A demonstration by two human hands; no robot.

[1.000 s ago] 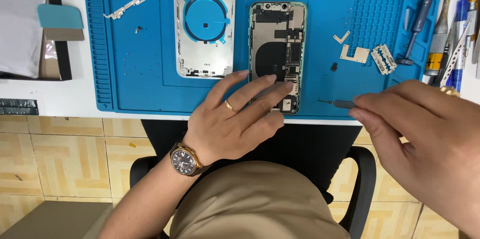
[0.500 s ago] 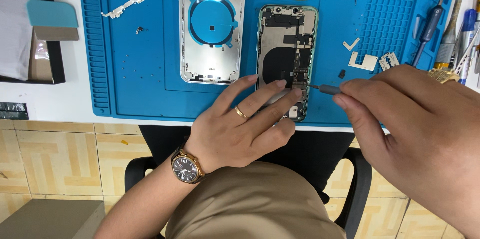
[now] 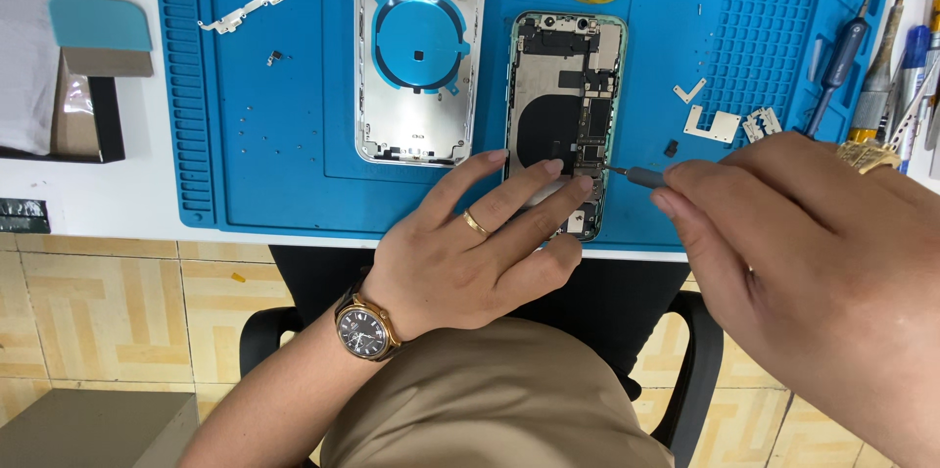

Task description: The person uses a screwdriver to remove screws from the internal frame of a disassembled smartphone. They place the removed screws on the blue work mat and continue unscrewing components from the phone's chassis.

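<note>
Grey screwdriver (image 3: 641,175) pinched in right hand (image 3: 813,262) fingers, tip at lower board of opened phone (image 3: 566,120). Left hand (image 3: 470,253) fingers spread flat, grasping nothing, pinning phone's lower end to blue mat (image 3: 274,125) on bench. Step looks like screw work; next needs steady tip, phone held firm. Empty back housing (image 3: 421,47) just beside.
</note>
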